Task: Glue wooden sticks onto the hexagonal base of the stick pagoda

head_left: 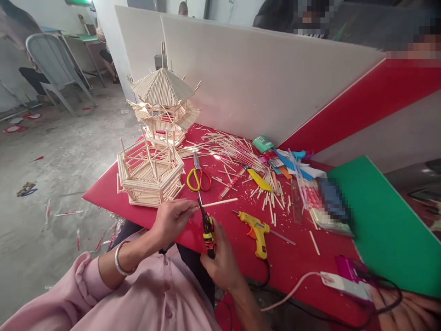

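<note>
My left hand (176,216) pinches one end of a thin wooden stick (222,202) over the table's front edge. In my right hand (222,259) is a pair of cutters (207,233) with black and yellow-green handles, its jaws up against the stick near my left fingertips. Behind my left hand stands a hexagonal stick frame (149,177), with a tiered stick pagoda (163,92) beyond it. Scissors (199,177) with one yellow and one red handle lie just past the stick. To the right of my right hand rests a yellow glue gun (257,230).
Loose sticks (230,147) and yellow-handled pliers (260,179) lie on the red table (220,243). A power strip (344,285) with cables is at the right, near another person's hand (406,308). White panels (262,87) stand behind; a green board (392,225) is at the right.
</note>
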{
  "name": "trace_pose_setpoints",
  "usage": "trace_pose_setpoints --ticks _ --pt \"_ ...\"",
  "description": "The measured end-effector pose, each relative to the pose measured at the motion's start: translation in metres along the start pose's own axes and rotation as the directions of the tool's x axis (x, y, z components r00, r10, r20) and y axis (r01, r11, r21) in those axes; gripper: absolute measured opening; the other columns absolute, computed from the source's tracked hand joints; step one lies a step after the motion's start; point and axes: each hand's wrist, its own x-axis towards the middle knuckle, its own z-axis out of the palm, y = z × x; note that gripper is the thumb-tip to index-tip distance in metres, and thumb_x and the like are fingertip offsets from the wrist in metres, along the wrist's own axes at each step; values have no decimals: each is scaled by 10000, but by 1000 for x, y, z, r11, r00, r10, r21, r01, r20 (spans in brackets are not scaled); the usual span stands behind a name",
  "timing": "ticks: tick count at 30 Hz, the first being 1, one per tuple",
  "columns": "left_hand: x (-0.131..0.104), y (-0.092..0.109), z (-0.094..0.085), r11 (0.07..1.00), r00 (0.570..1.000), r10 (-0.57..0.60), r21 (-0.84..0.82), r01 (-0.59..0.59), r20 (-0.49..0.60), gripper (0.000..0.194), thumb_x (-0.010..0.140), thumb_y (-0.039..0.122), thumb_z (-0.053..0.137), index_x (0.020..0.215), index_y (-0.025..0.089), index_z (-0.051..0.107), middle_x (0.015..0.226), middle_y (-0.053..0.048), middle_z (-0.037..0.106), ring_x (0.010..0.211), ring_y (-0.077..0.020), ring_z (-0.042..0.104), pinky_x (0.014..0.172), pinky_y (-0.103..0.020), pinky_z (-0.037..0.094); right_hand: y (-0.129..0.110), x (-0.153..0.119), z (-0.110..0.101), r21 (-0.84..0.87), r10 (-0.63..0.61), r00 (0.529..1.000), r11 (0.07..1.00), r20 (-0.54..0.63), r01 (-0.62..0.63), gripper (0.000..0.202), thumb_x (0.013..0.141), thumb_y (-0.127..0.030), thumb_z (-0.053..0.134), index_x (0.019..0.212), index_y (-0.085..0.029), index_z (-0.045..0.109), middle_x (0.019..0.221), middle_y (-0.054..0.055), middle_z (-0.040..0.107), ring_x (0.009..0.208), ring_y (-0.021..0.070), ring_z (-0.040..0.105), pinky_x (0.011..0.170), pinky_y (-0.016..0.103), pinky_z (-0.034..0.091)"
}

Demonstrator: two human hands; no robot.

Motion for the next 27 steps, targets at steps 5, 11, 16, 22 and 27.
trace_pose_setpoints --ticks 5,11,16,22,27 --pt "4 8 -6 984 981 -114 -117 133 157 395 922 392 530 603 164 583 550 10 565 524 -101 502 536 -194 380 6 -3 -3 -36 12 1000 999 2 -12 824 680 -117 560 1467 -235 348 1450 136 496 1395 311 409 1117 582 368" --pt "-1 3 1 973 980 -185 -130 193 74 390 893 390 560 576 162 567 523 20 521 511 -96 451 518 -197 359 -4 4 -3 3 39 999 999 17 -39 737 680 -117 554 1400 -207 422 1331 134 566 1292 273 510 1082 493 428" --pt "-5 -4 5 971 976 -219 -96 217 -11 226 879 331 593 764 167 699 644 -10 677 599 -127 599 578 -197 433 -12 -4 -9 186 125 992 974 31 -129 713 662 -132 517 1369 -217 475 1238 97 625 1187 264 575 969 432 502" --pt "-4 -7 11 993 995 -99 -69 97 -19 219 887 297 584 773 163 713 628 -13 673 578 -118 606 579 -192 444 -25 -7 -24 368 358 903 827 237 -425 289 626 -189 557 910 -189 615 742 -6 584 685 149 537 679 278 484" --pt "-4 -11 27 920 981 -191 -344 187 21 300 868 405 616 759 141 708 614 -33 661 564 -132 590 554 -206 474 -18 -13 -33 536 409 835 641 369 -550 376 572 -238 603 942 -179 635 766 10 592 686 162 526 612 279 440"
